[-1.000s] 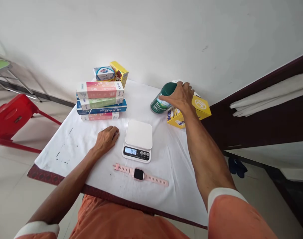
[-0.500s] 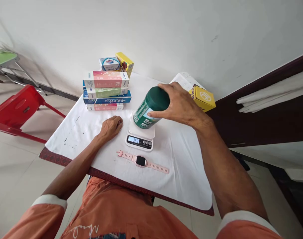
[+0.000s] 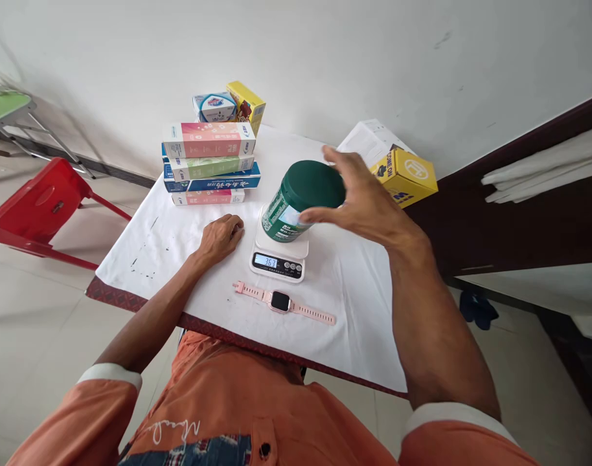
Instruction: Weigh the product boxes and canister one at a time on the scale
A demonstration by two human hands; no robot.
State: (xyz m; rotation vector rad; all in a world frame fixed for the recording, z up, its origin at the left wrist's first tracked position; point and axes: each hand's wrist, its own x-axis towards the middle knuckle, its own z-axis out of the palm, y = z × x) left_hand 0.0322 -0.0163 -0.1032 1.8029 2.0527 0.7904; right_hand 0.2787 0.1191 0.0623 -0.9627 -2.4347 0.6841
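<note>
A dark green canister (image 3: 303, 204) with a round lid stands on a white digital kitchen scale (image 3: 278, 266), whose display reads 363. My right hand (image 3: 368, 200) is beside and partly in front of the canister, thumb and fingers spread wide, not wrapped round it. On the cloth left of the scale rests my left hand (image 3: 221, 236), its fingers loosely curled under, with nothing visible in them. In front of the scale a pink smartwatch (image 3: 280, 301) lies flat with its strap stretched out.
Several toothpaste boxes (image 3: 213, 167) are stacked at the back left, with a blue-white box (image 3: 216, 107) and a yellow box (image 3: 247, 103) behind. A yellow carton (image 3: 407, 178) and a white box (image 3: 368, 139) stand at the back right. A red chair (image 3: 56, 200) is left of the table.
My right hand's fingers have opened away from the canister's lid. The canister stays on the scale, still reading 363. My left hand has not visibly moved; the camera view has shifted slightly.
</note>
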